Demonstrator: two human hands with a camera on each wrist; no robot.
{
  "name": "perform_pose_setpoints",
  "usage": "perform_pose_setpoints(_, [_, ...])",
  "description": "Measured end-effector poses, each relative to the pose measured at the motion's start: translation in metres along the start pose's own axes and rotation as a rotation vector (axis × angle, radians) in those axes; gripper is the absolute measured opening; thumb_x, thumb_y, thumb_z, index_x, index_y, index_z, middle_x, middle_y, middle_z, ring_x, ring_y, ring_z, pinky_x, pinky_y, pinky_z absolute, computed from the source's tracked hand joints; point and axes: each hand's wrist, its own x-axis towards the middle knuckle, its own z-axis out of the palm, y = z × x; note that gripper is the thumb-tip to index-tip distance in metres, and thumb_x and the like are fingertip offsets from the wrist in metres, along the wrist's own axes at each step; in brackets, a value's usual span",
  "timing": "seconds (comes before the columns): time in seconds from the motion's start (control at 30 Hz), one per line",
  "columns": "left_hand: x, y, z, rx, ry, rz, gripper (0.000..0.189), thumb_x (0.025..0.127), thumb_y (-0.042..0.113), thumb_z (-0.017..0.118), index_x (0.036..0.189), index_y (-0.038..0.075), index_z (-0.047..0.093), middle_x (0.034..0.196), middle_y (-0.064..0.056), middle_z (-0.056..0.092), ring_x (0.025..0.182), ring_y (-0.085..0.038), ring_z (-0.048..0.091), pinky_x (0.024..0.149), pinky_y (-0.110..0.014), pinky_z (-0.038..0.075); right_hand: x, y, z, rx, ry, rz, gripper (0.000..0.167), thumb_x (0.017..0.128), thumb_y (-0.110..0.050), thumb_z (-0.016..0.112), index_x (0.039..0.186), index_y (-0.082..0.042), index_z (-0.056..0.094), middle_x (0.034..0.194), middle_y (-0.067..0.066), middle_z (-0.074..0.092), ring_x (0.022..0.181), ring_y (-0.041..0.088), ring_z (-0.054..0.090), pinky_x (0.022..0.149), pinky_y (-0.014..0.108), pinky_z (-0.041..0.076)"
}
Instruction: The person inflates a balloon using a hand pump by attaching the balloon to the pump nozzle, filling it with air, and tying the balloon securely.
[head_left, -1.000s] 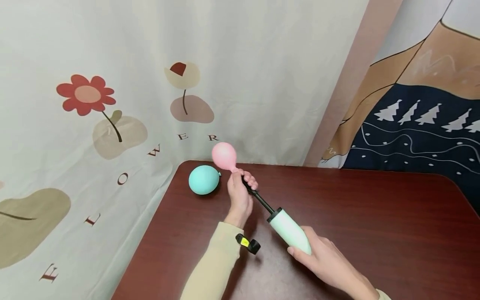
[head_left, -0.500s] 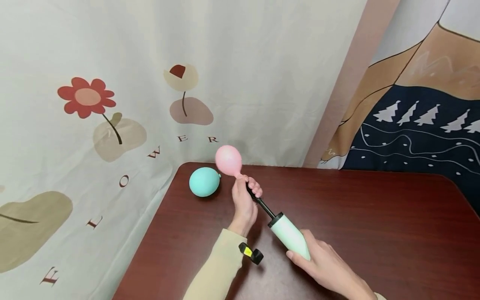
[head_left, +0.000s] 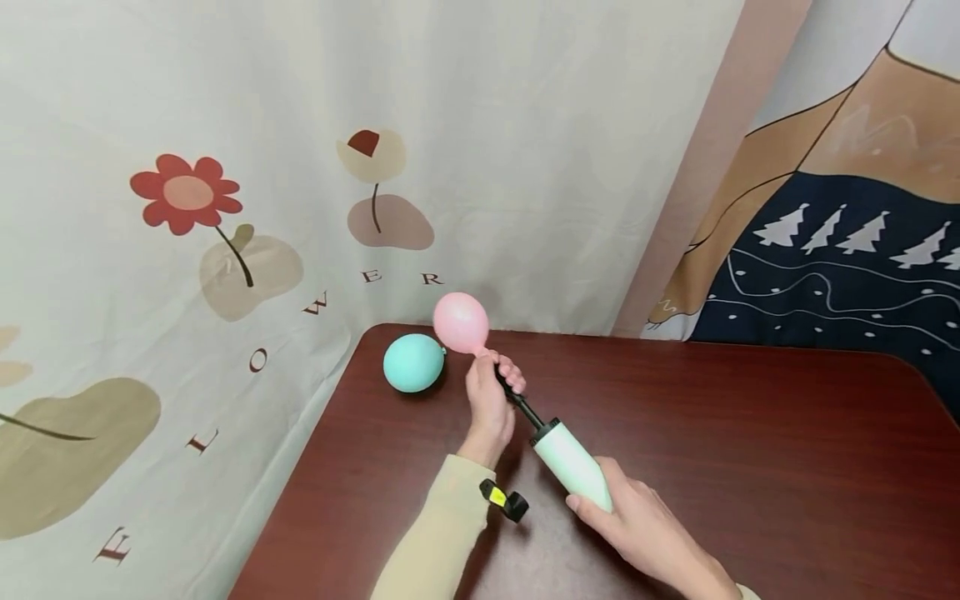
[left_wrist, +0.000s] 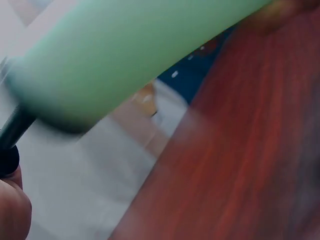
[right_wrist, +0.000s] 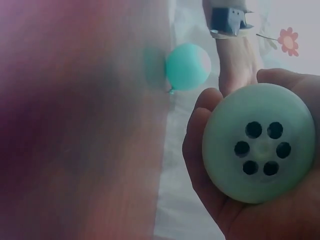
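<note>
In the head view, a hand pump with a pale green barrel (head_left: 573, 463) and a black rod (head_left: 529, 412) is held slantwise above the table. My left hand (head_left: 489, 404) grips its black front end, where the neck of a small, partly inflated pink balloon (head_left: 461, 322) sits; the fingers hide the join. My right hand (head_left: 637, 521) wraps around the rear of the barrel. The right wrist view shows the barrel's round end (right_wrist: 262, 150), pierced by several holes, within the right hand's fingers. In the left wrist view the barrel (left_wrist: 135, 55) is blurred.
A tied turquoise balloon (head_left: 414, 363) rests on the dark red-brown table (head_left: 712, 433), left of my left hand. Behind the table hangs a pale curtain (head_left: 555, 167) with printed flowers and letters. A dark blue printed cloth (head_left: 840, 292) hangs at the right.
The pink balloon has swelled slightly. Less of the black rod shows between the barrel and my left hand, which has shifted a little right and nearer. My right hand keeps its grip.
</note>
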Motion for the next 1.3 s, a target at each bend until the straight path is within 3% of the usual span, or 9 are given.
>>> perform_pose_setpoints(0.17, [0.016,0.02,-0.014,-0.007,0.07,0.05,0.028,0.113,0.019,0.037,0.086,0.013,0.043,0.069,0.002,0.043,0.054,-0.007,0.04,0.048,-0.015,0.036,-0.016,0.008,-0.007,-0.022,-0.109,0.065,0.058,0.092,-0.056,0.073,0.132,-0.018,0.057,0.101,-0.008,0.062,0.083,0.007,0.057,0.071,0.031,0.049])
perform_pose_setpoints(0.33, [0.017,0.026,-0.016,-0.014,0.049,0.049,0.028,0.113,0.018,0.037,0.086,0.013,0.042,0.07,0.001,0.042,0.055,-0.007,0.04,0.049,-0.016,0.036,-0.018,0.015,-0.007,-0.027,-0.124,0.038,0.057,0.093,-0.056,0.072,0.13,-0.017,0.056,0.098,-0.008,0.061,0.081,0.005,0.057,0.07,0.03,0.049])
perform_pose_setpoints(0.53, [0.004,0.01,-0.009,0.001,-0.004,0.004,0.026,0.107,0.008,0.036,0.083,0.013,0.044,0.069,0.003,0.042,0.056,-0.006,0.04,0.05,-0.015,0.036,-0.007,0.014,0.002,-0.025,-0.085,0.0,0.055,0.094,-0.054,0.071,0.131,-0.016,0.056,0.093,-0.009,0.061,0.076,0.003,0.055,0.066,0.028,0.047])
perform_pose_setpoints(0.77, [-0.017,-0.016,-0.005,0.044,-0.021,-0.116,0.025,0.105,0.009,0.037,0.081,0.013,0.043,0.068,0.003,0.042,0.056,-0.007,0.04,0.05,-0.017,0.035,0.016,0.003,0.011,0.049,0.006,-0.035,0.051,0.094,-0.046,0.075,0.126,-0.01,0.059,0.082,-0.007,0.06,0.067,0.003,0.055,0.06,0.026,0.047])
perform_pose_setpoints(0.93, [-0.015,-0.021,-0.007,0.097,-0.007,-0.093,0.026,0.109,0.012,0.036,0.083,0.014,0.043,0.068,0.003,0.042,0.055,-0.006,0.041,0.05,-0.016,0.036,0.024,-0.001,0.016,0.081,0.008,-0.008,0.051,0.093,-0.045,0.075,0.127,-0.01,0.06,0.08,-0.007,0.059,0.066,0.005,0.055,0.06,0.025,0.047])
perform_pose_setpoints(1.1, [-0.002,-0.011,-0.01,0.074,-0.008,-0.071,0.028,0.112,0.016,0.035,0.085,0.013,0.044,0.069,0.003,0.043,0.055,-0.007,0.042,0.049,-0.016,0.038,0.02,-0.002,0.014,0.081,-0.005,0.019,0.056,0.094,-0.051,0.072,0.133,-0.013,0.059,0.087,-0.006,0.062,0.072,0.005,0.056,0.065,0.026,0.048])
perform_pose_setpoints(1.3, [0.02,0.02,-0.013,0.014,0.012,-0.008,0.029,0.112,0.018,0.038,0.084,0.013,0.043,0.069,0.003,0.042,0.055,-0.006,0.04,0.049,-0.015,0.037,-0.005,0.004,-0.002,0.026,-0.066,-0.007,0.052,0.097,-0.054,0.068,0.134,-0.019,0.058,0.1,-0.01,0.063,0.082,0.003,0.057,0.07,0.028,0.049])
